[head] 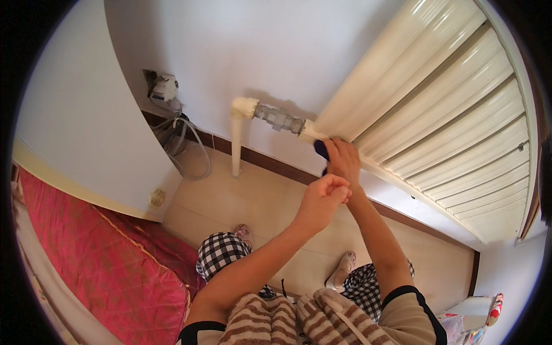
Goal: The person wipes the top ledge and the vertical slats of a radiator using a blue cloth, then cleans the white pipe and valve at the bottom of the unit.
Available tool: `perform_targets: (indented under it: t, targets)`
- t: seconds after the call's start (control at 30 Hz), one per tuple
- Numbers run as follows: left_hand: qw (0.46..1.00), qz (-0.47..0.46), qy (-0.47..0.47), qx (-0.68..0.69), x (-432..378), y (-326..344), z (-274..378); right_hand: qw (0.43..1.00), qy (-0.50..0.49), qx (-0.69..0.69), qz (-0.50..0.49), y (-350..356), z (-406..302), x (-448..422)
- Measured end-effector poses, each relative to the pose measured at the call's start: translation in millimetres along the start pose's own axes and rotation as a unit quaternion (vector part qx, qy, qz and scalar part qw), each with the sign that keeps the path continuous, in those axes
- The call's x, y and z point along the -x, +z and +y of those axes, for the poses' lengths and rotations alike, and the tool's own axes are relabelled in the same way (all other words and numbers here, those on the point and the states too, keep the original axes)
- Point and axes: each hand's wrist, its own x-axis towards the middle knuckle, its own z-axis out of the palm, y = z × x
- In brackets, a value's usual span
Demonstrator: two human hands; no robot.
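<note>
My right hand (345,157) rests against the lower end of the cream radiator (401,108), holding a dark cloth (321,150) that partly shows beside its fingers. In front of the right wrist is my left hand (327,198), its fingers curled together with nothing visible in them. A grey metal pipe fitting (279,119) joins the radiator's lower corner to a cream elbow pipe (245,108), which runs down to the floor. The palm side of my right hand is hidden.
A white cabinet or appliance panel (95,112) stands at left, near a wall socket with a plug (165,87) and looped cables (200,148). Red quilted fabric (99,267) lies lower left. A brown skirting board (276,164) follows the wall. Bags (457,325) are at lower right.
</note>
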Motion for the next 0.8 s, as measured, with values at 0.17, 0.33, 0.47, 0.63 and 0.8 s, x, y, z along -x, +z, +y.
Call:
perform_targets:
  t: [0.17,0.33,0.47,0.63,0.8]
  targets:
    - [0.999,0.03,0.008,-0.007,3.7,-2.8,15.8,0.992,-0.115,-0.024,-0.049,-3.7,-5.7,-9.4]
    - [0.998,0.036,0.038,0.027,1.7,-1.0,1.9,0.96,-0.035,-0.208,-0.186,-7.9,13.6,40.9]
    - [0.994,0.09,0.058,0.038,-1.5,-4.8,6.8,0.981,-0.047,-0.187,-0.014,-12.7,-23.3,-4.7]
    - [0.979,0.156,0.08,0.102,-6.8,-2.5,18.8,0.995,0.009,-0.094,0.022,9.0,-46.4,-78.8]
    - [0.985,0.12,0.041,0.114,-4.3,1.1,12.0,0.996,-0.074,-0.047,-0.007,51.8,-57.3,-60.2]
